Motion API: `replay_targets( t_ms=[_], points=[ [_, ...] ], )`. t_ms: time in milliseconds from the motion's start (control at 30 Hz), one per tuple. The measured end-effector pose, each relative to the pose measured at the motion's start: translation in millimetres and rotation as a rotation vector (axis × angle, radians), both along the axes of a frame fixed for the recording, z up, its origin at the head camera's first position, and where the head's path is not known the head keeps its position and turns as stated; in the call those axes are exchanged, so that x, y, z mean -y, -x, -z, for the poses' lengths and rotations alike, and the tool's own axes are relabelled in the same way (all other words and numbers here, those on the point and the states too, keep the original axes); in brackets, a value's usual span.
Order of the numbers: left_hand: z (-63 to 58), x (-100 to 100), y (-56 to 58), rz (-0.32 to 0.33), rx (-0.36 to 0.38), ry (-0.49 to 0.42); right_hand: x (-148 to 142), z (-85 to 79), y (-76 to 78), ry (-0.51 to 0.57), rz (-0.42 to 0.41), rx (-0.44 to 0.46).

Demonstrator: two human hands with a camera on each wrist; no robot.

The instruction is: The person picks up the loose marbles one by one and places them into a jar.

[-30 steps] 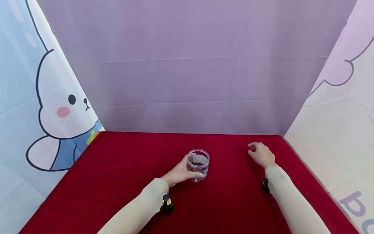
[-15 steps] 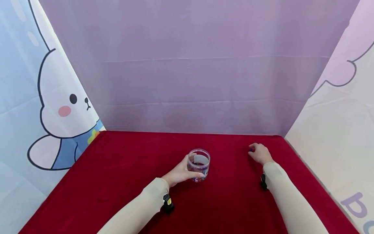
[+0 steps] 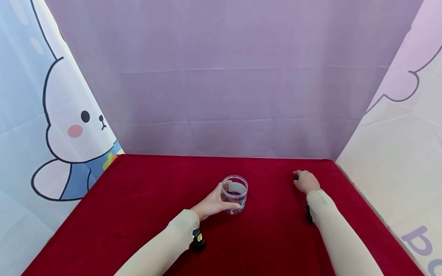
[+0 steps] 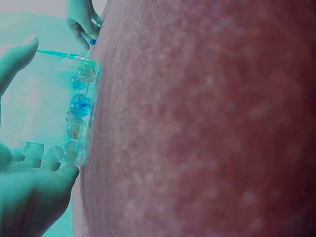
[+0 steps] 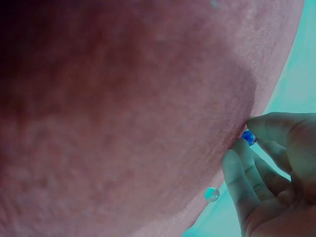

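Note:
My left hand [image 3: 212, 203] grips a clear, open-topped plastic jar [image 3: 238, 197] that stands on the red cloth, its thumb along the near side. Several glass marbles [image 4: 80, 105] lie at the bottom of the jar in the left wrist view. Over to the right, my right hand [image 3: 307, 182] is down at the cloth, pinching a blue marble [image 5: 249, 138] between thumb and fingertips in the right wrist view. A clear marble with a greenish tint [image 5: 212, 194] lies on the cloth beside those fingers.
Red cloth [image 3: 138, 203] covers the table. A plain purple curtain [image 3: 221, 96] hangs behind its far edge. Printed curtains close in the left side [image 3: 79, 142] and the right side [image 3: 397, 153].
My right hand has shifted slightly and its forearm has swung a little left, while the fingers have drawn in around the blue marble. The left hand and the jar stay in place.

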State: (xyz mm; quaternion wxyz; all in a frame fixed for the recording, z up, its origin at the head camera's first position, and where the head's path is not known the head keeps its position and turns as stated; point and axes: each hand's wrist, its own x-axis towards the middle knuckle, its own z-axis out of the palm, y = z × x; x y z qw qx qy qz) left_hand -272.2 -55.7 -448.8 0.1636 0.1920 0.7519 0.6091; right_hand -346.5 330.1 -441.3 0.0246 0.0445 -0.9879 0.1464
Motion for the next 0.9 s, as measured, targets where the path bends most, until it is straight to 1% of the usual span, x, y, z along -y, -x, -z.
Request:
replay_targets(
  t_ms=[167,333,567,900],
  points=[
    [1.5,-0.3,1.3,0.001,-0.004,0.003,-0.1,0.8,-0.6,0.001,0.010,-0.015],
    [2.5,-1.0,2.1,0.008,-0.006,-0.008,0.4,1.9,-1.6,0.041,0.032,-0.036],
    [1.1,-0.8,1.9,0.009,-0.003,-0.007,1.6,-3.6,-4.6,0.083,0.051,-0.027],
    [1.0,-0.9,2.0,-0.005,-0.005,0.005,-0.2,-2.0,-5.7,0.107,0.041,-0.035]
  ],
)
